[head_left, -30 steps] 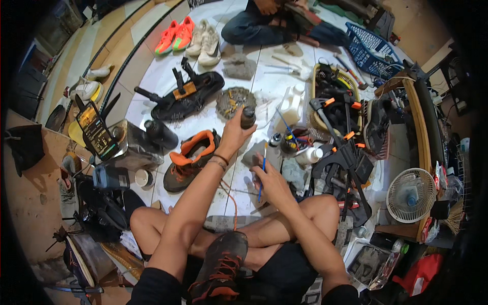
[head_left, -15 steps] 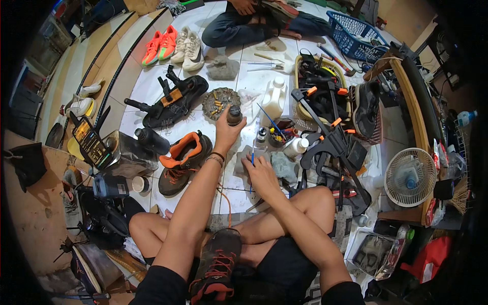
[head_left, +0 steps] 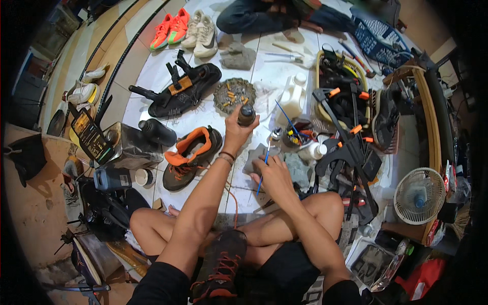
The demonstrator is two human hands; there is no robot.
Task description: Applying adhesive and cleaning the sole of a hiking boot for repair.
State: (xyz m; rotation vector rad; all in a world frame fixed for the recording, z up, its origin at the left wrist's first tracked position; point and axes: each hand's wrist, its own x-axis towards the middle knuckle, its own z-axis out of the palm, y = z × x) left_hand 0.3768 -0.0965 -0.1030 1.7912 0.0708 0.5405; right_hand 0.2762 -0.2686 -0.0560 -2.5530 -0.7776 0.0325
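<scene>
My left hand (head_left: 237, 133) is wrapped round a small dark bottle (head_left: 247, 115), held upright beside a round ashtray (head_left: 223, 96) with cigarette butts. My right hand (head_left: 275, 175) has a thin blue stick (head_left: 260, 186), apparently a slim brush, between its fingers; its tip is too small to make out. Under and beside that hand lie grey cloths (head_left: 299, 170). A dark shoe with red laces (head_left: 223, 262) rests in my lap. Its look-alike, a dark shoe with orange lining (head_left: 185, 175), stands on the floor left of my left forearm.
A white jug (head_left: 292, 104), a white bottle (head_left: 312, 151) and a cup of tools (head_left: 300, 133) stand ahead of my right hand. Black clamps (head_left: 345, 145) and a yellow basket (head_left: 317, 76) lie at the right. A strapped black shoe (head_left: 185, 91) is far left. Another person (head_left: 249, 18) sits opposite.
My view has shifted, so the scene sits farther right. The blue stick in my right hand is more tilted. My left hand keeps hold of the bottle.
</scene>
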